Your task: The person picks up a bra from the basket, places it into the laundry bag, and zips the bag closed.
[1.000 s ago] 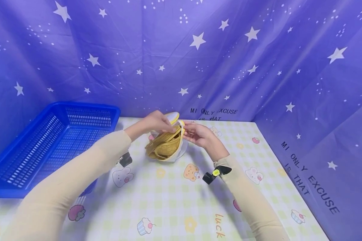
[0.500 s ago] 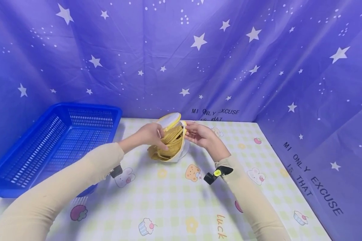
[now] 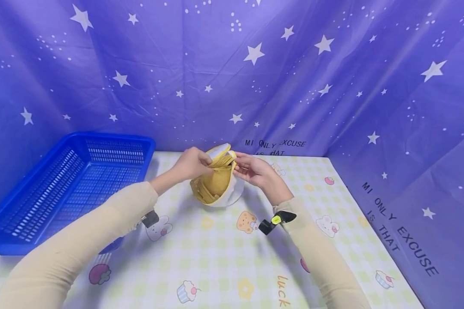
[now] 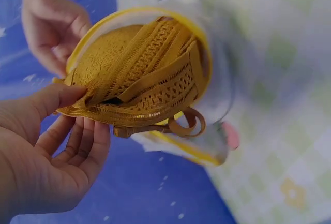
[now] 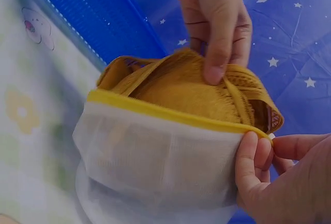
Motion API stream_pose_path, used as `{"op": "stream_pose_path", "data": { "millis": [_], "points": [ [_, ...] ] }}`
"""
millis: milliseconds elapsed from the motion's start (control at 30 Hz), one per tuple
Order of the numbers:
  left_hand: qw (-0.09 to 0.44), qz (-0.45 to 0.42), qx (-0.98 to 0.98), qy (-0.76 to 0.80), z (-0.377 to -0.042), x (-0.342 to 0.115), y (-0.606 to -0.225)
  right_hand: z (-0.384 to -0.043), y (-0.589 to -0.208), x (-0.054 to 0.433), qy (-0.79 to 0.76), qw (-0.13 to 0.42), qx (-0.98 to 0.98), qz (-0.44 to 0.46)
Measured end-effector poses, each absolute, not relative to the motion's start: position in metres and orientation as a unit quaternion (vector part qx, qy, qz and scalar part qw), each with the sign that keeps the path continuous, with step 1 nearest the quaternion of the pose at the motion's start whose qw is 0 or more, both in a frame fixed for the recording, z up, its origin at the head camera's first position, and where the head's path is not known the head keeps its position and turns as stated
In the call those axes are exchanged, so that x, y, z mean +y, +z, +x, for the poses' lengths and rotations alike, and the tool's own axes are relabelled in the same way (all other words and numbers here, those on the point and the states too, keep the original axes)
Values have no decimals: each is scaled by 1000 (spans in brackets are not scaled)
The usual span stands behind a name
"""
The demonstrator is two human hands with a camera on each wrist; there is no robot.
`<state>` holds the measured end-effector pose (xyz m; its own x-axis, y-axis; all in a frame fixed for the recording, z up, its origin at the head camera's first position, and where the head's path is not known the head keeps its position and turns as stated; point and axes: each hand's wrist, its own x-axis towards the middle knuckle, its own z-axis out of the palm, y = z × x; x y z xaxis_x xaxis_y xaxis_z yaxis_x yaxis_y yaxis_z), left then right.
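A mustard-yellow bra (image 3: pixel 218 180) with openwork lace bands sits partly inside a white mesh laundry bag (image 3: pixel 233 193) whose mouth is edged in yellow. My left hand (image 3: pixel 193 164) pinches the bra's edge between thumb and fingers, as the left wrist view shows at the lace band (image 4: pixel 164 95). Opposite it, my right hand (image 3: pixel 256 171) pinches the yellow-trimmed rim (image 5: pixel 170 114) at one end of the opening. The bag's flap (image 3: pixel 218 151) stands raised behind the bra. The bra's lower part is hidden within the bag.
A blue perforated plastic basket (image 3: pixel 100 178) stands at the left of the table. The tablecloth (image 3: pixel 216 253) is checked green and white with cartoon prints. A purple star-patterned curtain (image 3: pixel 201 56) closes off the back and right.
My left hand first moved down and left to the bra's front, then rose back to its upper edge. The bra sits rearranged in the bag's mouth. My right hand stays at the rim.
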<state>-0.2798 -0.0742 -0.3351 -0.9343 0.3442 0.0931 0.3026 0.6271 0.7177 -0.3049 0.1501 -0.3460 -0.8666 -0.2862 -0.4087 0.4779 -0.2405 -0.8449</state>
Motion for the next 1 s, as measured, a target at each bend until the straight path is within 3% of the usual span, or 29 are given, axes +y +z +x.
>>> {"op": "stream_pose_path", "data": {
  "millis": [400,1000],
  "points": [
    [42,179,910,373,-290,-90,-283,-303,-334,139,-820,237,514,89],
    [57,247,929,271,-301,-73,-302,-300,-350,145,-758,247,597,87]
  ]
}}
